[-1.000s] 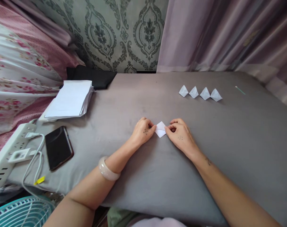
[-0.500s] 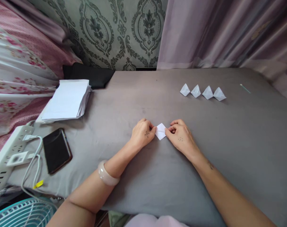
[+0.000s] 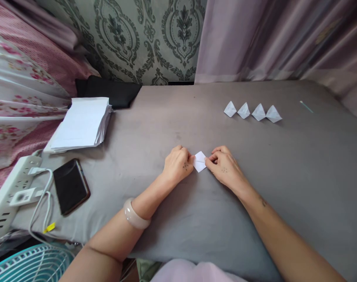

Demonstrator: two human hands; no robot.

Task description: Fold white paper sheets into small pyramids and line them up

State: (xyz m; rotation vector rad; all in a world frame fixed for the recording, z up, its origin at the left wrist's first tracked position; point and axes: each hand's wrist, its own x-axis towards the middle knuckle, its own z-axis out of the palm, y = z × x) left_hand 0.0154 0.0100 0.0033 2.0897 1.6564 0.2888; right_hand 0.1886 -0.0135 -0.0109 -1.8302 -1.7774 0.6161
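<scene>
A small folded piece of white paper (image 3: 200, 161) lies between my two hands near the middle of the grey cloth surface (image 3: 154, 129). Its outline is a diamond, and a crease or seam runs across it. My left hand (image 3: 180, 163) pinches its left corner, the fingers closed and curled. On the opposite corner, my right hand (image 3: 224, 166) grips it between thumb and fingers. Farther back on the right, several folded white paper shapes (image 3: 231, 109) stand in a row, pointed at the top.
A stack of white paper (image 3: 81, 123) lies at the left, before a black folded item (image 3: 110, 92). Nearer me are a phone (image 3: 71, 187), a white power strip (image 3: 8, 196) with cables, and a blue fan (image 3: 34, 264). A thin cotton swab (image 3: 307, 107) lies far right.
My hands keep their hold on the folded paper, with the left hand turned slightly. The whole view has shifted a little; the other objects stay in place.
</scene>
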